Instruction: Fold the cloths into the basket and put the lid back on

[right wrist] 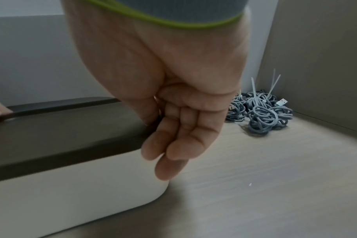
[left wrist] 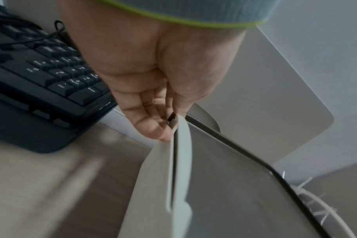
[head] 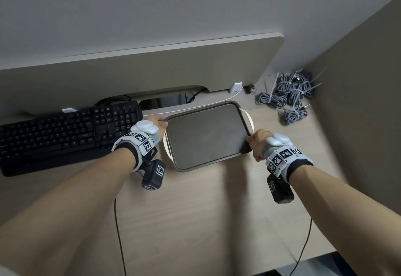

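Observation:
A dark brown lid (head: 206,134) lies over a white basket (head: 250,120) in the middle of the desk. Only the basket's pale side handles show in the head view. My left hand (head: 163,123) pinches the lid's far-left corner. In the left wrist view my left hand (left wrist: 165,128) closes its fingertips on the lid (left wrist: 234,185) edge beside the basket handle (left wrist: 181,161). My right hand (head: 252,143) grips the near-right corner. In the right wrist view my right hand (right wrist: 159,127) has its thumb on the lid (right wrist: 61,136), with fingers down the basket wall (right wrist: 71,193). No cloths are in sight.
A black keyboard (head: 65,132) lies just left of the basket, close to my left hand. Bundles of grey cables (head: 288,93) sit in the back right corner. Beige partition panels (head: 152,69) stand behind and to the right. Bare wooden desk (head: 206,210) stretches toward me.

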The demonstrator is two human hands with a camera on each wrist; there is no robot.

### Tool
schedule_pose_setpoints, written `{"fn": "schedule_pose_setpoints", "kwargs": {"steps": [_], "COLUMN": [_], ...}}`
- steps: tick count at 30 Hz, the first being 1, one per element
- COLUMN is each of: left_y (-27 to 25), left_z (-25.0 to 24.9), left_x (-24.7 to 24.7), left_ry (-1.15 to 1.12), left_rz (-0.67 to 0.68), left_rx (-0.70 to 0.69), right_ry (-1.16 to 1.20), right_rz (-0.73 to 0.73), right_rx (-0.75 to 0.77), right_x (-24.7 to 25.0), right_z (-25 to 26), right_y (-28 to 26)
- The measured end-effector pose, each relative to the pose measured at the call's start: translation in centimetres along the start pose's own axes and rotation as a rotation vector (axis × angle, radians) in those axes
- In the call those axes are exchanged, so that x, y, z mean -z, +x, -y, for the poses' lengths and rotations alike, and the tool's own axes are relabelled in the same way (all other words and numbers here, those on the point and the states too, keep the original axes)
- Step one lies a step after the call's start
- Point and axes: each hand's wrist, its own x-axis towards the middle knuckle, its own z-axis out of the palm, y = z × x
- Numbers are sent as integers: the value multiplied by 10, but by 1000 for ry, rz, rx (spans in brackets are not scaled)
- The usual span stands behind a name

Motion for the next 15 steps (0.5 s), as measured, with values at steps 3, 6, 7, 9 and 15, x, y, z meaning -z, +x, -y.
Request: {"fn": "schedule_pose_setpoints", "kwargs": {"steps": [3, 6, 7, 9, 15], "left_y": [-2, -12, -9, -5, 17], "left_z": [-8, -2, 7, 19, 52], "left_x": [-4, -12, -16, -18, -18], "left_ry": [-59, -9, 20, 36, 223], "left_rz": [-57, -34, -32, -12, 54], "left_rx": [14, 3, -9, 10, 4], "right_ry": [-3, 13, 13, -1, -172], "right_rz": [51, 66, 58, 30, -128], "right_rx": [3, 2, 4, 19, 228], "right_x": [-3, -3, -2, 3, 31], "right_z": [-4, -9, -10, -8, 17], "right_y": [4, 0, -1, -10, -49]}}
